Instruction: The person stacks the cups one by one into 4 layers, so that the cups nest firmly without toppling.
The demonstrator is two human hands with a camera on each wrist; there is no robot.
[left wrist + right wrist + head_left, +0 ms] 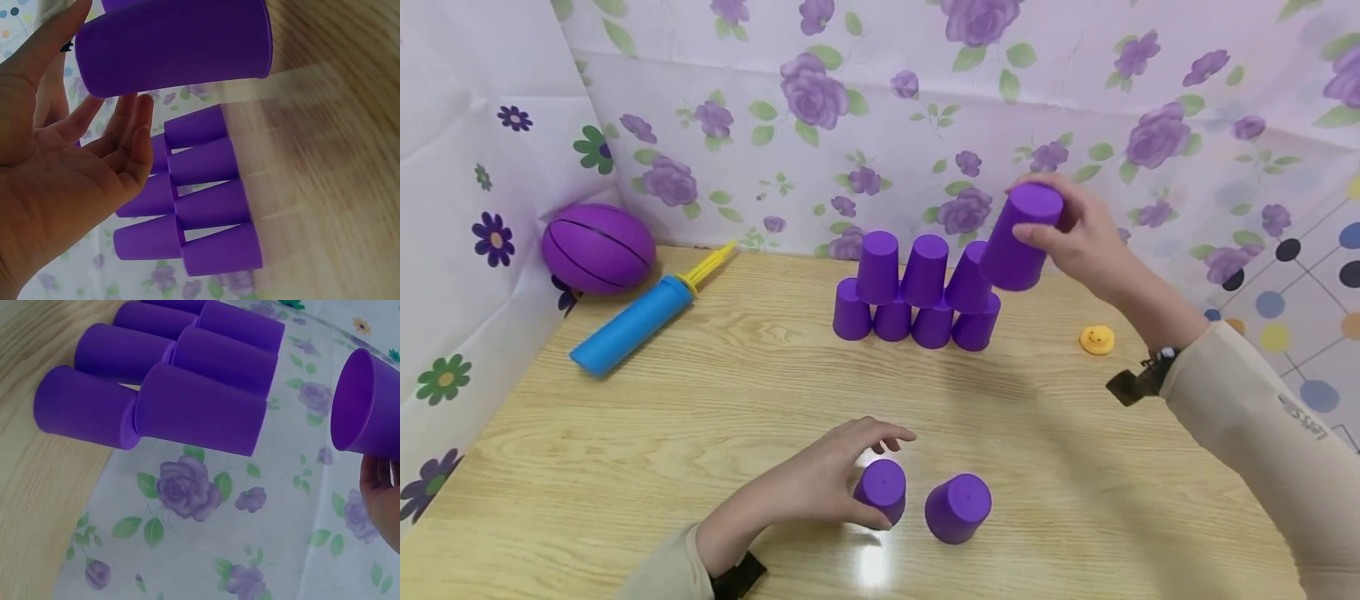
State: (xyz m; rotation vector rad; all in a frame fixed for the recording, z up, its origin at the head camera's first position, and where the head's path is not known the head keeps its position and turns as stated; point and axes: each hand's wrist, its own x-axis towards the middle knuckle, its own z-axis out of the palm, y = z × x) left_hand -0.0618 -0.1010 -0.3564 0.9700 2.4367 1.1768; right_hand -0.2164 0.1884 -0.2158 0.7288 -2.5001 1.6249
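Observation:
In the head view my right hand (1086, 237) grips an upside-down purple cup (1018, 246), thumb in front, held up at the right end of a stack. The right wrist view shows that cup's open mouth (353, 400) beside the stack. Three upside-down cups (925, 271) form the stack's upper row, on several cups (852, 312) below. My left hand (827, 475) is spread around another upturned cup (883, 490) at the table's front, thumb at its near side, fingers arched loosely beyond. Right of it stands one more upturned cup (958, 508).
A blue pump (636, 325) with a yellow nozzle lies on the wooden table (700, 417) at left, near a purple ball (598, 248). A small yellow duck toy (1097, 339) sits at right. Flowered cloth (715, 167) hangs behind the stack.

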